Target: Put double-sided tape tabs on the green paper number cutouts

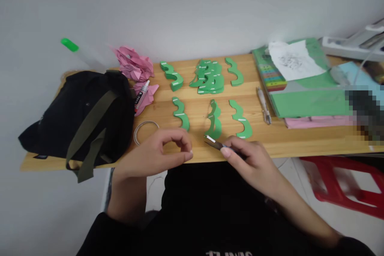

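Observation:
My right hand [255,160] is closed round a pair of dark scissors [218,145], whose handles are mostly hidden. A short white strip [211,139] is at the tip. My left hand [162,150] curves over the table's front edge, thumb and fingertips pinched; anything between them is too small to make out. Beyond the hands lie wavy green paper pieces with white strips across them: one in front on the left [181,115], one in the middle [214,122], one on the right [241,120]. Behind them is a thicker overlapping pile [210,78].
A black bag [90,112] fills the table's left end. Beside it are crumpled pink paper [135,64], a glue tube [141,98] and a thin ring-shaped roll [146,124]. A pen [264,106] and green packets [309,102] lie right. A red stool [345,186] stands below.

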Motion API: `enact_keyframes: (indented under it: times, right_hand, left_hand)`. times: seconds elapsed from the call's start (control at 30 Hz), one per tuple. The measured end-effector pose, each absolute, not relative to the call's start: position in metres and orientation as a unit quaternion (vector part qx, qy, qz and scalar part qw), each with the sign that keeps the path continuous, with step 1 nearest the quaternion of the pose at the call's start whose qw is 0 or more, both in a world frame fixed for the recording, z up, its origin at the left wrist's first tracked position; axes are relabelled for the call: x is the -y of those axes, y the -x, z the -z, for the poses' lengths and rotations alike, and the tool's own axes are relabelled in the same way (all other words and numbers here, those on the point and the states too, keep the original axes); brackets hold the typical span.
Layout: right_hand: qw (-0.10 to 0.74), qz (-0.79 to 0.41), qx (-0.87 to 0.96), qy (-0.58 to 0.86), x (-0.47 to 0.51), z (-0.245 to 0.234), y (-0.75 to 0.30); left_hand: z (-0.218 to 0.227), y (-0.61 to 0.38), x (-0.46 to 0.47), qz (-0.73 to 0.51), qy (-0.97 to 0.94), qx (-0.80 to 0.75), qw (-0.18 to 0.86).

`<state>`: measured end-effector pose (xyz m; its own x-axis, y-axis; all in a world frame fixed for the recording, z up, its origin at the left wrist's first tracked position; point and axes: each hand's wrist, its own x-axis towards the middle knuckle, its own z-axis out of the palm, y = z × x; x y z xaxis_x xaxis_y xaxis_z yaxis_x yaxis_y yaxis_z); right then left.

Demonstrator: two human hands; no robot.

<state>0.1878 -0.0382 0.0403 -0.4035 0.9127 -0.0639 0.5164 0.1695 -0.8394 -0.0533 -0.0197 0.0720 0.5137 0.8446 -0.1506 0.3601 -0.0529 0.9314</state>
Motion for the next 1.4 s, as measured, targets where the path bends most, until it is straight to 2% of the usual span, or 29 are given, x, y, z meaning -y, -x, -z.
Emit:
enact_keyframes:
  times: [0.2,0.47,0.77,1.23,1.4]
  right_hand:
    - [0.181,-0.366,0.788,0.46,0.038,-0.049,-0.2]
    - [0.15,-0.328,0.815,0.454,0.033,-0.056,-0.206]
    - [0.126,-0.337,0.814,0.456,0.028,-0.055,-0.209]
    - [0.083,-0.318,0.835,0.441,0.024,-0.053,-0.208]
    - [0.068,-0.274,0.852,0.44,0.028,-0.052,-0.206]
  left_hand:
    - [-0.066,0.039,0.024,-0.386,-0.661,-0.493,0.414]
    - [-0.07,0.022,0.02,-0.299,-0.721,-0.469,0.414]
    - [-0.062,0.022,0.024,-0.301,-0.786,-0.437,0.317]
    - [-0.059,0.023,0.02,-0.236,-0.798,-0.398,0.387]
    - [-0.053,0.023,0.018,-0.2,-0.787,-0.394,0.43]
